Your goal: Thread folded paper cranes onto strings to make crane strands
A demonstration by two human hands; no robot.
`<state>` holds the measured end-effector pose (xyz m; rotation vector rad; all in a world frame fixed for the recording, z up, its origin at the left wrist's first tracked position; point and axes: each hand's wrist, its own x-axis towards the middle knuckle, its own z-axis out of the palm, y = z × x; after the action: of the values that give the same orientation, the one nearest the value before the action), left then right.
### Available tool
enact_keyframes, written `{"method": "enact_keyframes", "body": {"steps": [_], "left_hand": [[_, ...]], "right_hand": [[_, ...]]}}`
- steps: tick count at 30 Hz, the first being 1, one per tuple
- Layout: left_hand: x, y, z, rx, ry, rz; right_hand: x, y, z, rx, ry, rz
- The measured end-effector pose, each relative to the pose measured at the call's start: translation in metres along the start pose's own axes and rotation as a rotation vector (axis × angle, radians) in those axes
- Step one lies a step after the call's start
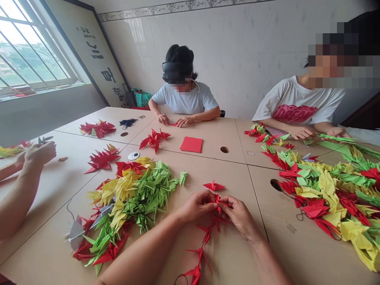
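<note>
Red paper cranes in a row at the near middle of the table.
Pale brown panels of that table spread across the scene; at right lies the larger heap of red, yellow and green folded paper, at left a smaller heap in those colours with some grey. Between them the row of cranes runs from the near edge of the scene up to the 2 hands: left hand and right hand both have their fingers narrow, pinching a small red crane from either side. Farther off sits a square stack of red paper; just beyond the fingers, 1 loose red crane; by the smaller heap's far edge, a black-and-white disc.
</note>
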<state>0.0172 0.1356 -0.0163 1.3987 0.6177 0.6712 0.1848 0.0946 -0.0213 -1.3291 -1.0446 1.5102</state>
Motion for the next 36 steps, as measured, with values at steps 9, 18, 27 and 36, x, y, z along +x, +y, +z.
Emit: {"method": "enact_keyframes", "body": {"steps": [9, 18, 27, 36], "left_hand": [[-0.0011, 0.0046, 0.0018, 0.019, 0.057, 0.006], [0.0020, 0.0035, 0.0005, -0.163, 0.091, -0.079], [0.0015, 0.0069, 0.0007, -0.267, 0.110, -0.124], [-0.0006, 0.0034, -0.0007, -0.352, 0.096, -0.138]], "right_hand": [[-0.0032, -0.0042, 0.0000, 0.001, -0.034, 0.027], [-0.0007, 0.0000, 0.0007, -0.101, 0.018, -0.052], [-0.0023, -0.0048, 0.0000, -0.096, 0.030, -0.037], [-0.0047, -0.0073, -0.0033, -0.031, 0.015, -0.035]]}}
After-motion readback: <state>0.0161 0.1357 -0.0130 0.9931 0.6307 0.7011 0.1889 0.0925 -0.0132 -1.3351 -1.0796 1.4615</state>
